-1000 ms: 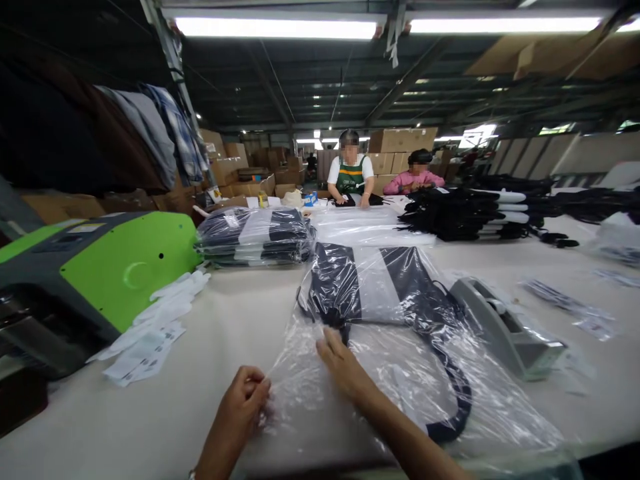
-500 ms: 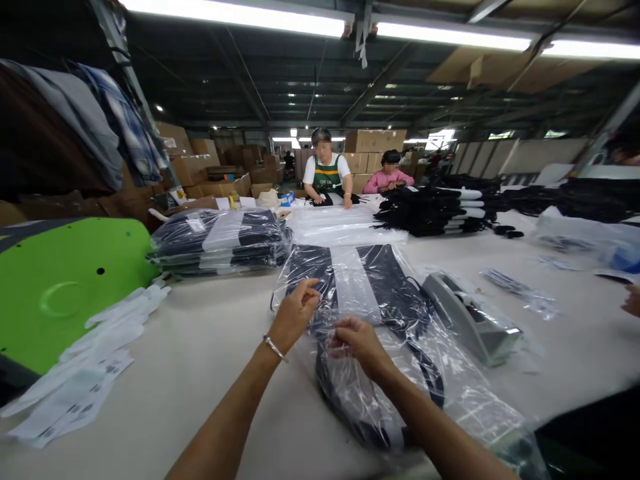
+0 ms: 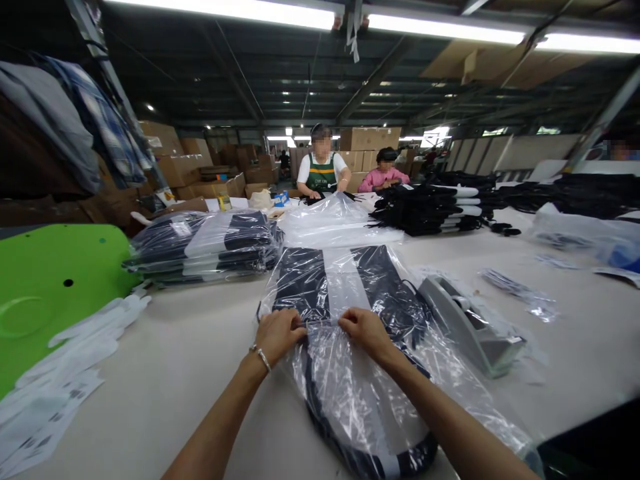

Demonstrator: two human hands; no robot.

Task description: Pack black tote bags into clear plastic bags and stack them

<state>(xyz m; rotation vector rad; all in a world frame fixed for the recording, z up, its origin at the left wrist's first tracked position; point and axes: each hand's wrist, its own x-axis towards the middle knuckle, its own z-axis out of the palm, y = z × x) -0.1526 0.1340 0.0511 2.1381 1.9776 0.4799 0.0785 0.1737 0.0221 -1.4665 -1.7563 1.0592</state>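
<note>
A clear plastic bag [image 3: 350, 383] lies in front of me on the pale table, around a flat dark fabric item [image 3: 367, 283] with a light band down its middle and a rounded dark-edged near end. My left hand [image 3: 281, 333] is closed, its thumb and fingers pinching the plastic at the left of a fold across the bag. At the right of that same fold, my right hand [image 3: 365, 331] pinches the film in the same way. A bracelet circles my left wrist. Just right of the bag stands a grey tape dispenser [image 3: 473, 327].
Bagged dark items [image 3: 205, 243] are stacked at left, near a green panel [image 3: 50, 287] and white paper labels [image 3: 65, 387]. Clear plastic sheets [image 3: 340, 230] lie ahead. A black fabric pile [image 3: 425, 208] sits farther right. Two people work across the table.
My left hand has come down and left from above the bag and closed on the plastic. My right hand has shifted slightly up and right. The person opposite has lifted some plastic sheeting.
</note>
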